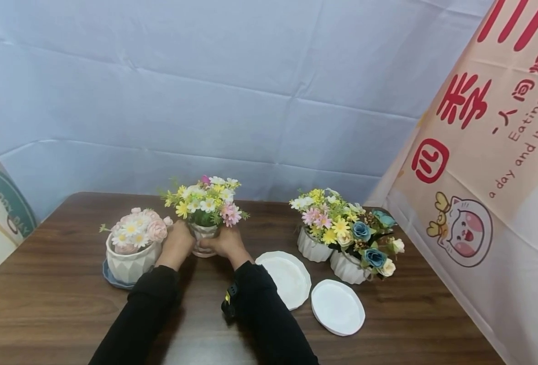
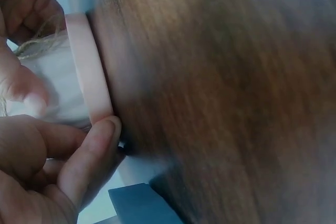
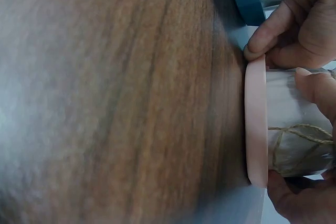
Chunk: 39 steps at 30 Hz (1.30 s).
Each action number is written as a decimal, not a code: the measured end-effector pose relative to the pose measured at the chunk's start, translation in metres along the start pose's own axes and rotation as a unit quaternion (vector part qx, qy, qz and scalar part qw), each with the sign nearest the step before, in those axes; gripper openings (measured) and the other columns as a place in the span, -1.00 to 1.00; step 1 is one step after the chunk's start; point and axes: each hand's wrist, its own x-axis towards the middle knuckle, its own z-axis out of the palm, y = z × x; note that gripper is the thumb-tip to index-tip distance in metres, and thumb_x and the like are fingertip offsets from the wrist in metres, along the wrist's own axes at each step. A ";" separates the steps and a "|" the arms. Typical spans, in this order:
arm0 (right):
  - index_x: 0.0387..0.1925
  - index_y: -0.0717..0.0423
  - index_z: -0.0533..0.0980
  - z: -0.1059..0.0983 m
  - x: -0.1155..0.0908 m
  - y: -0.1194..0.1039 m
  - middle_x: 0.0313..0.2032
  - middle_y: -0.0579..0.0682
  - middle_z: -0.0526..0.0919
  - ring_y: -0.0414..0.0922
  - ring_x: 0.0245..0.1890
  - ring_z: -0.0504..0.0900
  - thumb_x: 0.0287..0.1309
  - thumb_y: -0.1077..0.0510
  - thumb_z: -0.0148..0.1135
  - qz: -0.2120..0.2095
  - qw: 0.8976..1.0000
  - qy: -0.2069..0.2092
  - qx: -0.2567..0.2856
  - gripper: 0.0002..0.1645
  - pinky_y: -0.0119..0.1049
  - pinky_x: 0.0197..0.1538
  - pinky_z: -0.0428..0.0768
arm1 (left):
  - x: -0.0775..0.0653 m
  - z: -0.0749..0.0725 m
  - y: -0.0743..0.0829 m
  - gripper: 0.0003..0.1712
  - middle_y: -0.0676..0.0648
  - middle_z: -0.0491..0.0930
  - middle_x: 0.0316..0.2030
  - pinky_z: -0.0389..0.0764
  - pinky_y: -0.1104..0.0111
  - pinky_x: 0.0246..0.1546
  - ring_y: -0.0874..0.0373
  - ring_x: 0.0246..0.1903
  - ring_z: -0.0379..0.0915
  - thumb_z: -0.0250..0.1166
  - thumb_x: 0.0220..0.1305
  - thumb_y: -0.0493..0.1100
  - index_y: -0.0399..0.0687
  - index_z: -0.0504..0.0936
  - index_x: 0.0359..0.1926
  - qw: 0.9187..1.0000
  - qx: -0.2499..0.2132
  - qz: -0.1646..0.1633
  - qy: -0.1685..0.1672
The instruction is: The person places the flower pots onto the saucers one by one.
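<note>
A white flowerpot (image 1: 203, 232) of yellow, white and pink daisies (image 1: 205, 202) stands on a pink saucer (image 3: 256, 124) at the table's middle back. Twine wraps the pot in the right wrist view. My right hand (image 1: 228, 243) grips the pot, its thumb across the front and its fingers at the right side. At the left side, my left hand (image 1: 179, 244) pinches the saucer's rim with thumb and bent fingers. In the left wrist view, the left hand (image 2: 52, 166) covers part of the pot's base.
To the left, a white pot (image 1: 134, 261) of pink and white flowers sits on a blue saucer (image 1: 113, 281). On the right are two white saucers (image 1: 284, 279) and two more white pots (image 1: 313, 248) with flowers. A light cloth (image 1: 250, 101) hangs behind the wooden table (image 1: 45, 304).
</note>
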 end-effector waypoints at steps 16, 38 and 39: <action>0.21 0.36 0.26 -0.003 -0.002 0.005 0.07 0.24 0.46 0.07 0.09 0.42 -0.17 0.01 0.47 -0.021 1.000 0.007 0.017 -0.05 -0.28 0.12 0.39 | -0.002 0.003 0.004 -0.91 -0.34 0.56 -0.40 0.51 0.12 -0.51 -0.06 -0.53 0.42 0.14 -0.06 -0.44 -0.42 0.57 -0.49 0.999 0.037 0.021 0.026; -0.34 0.05 0.58 -0.051 -0.018 0.005 -0.21 0.01 0.61 0.04 -0.01 0.48 0.04 -0.03 0.33 -0.016 0.975 -0.142 -0.172 -0.75 -0.19 -0.12 0.50 | -0.031 -0.024 0.018 -0.89 -0.23 0.49 -0.56 0.50 0.11 -0.51 -0.09 -0.53 0.44 0.20 -0.11 -0.28 -0.23 0.44 -0.60 0.978 0.158 0.111 -0.084; -0.42 0.04 0.57 -0.052 -0.019 0.005 -0.20 0.02 0.59 0.06 -0.01 0.47 0.04 -0.06 0.32 -0.006 0.971 -0.147 -0.187 -0.75 -0.16 -0.15 0.50 | -0.033 -0.026 0.017 -0.86 -0.20 0.47 -0.58 0.49 0.13 -0.51 -0.06 -0.55 0.41 0.22 -0.10 -0.26 -0.21 0.43 -0.61 0.977 0.157 0.114 -0.090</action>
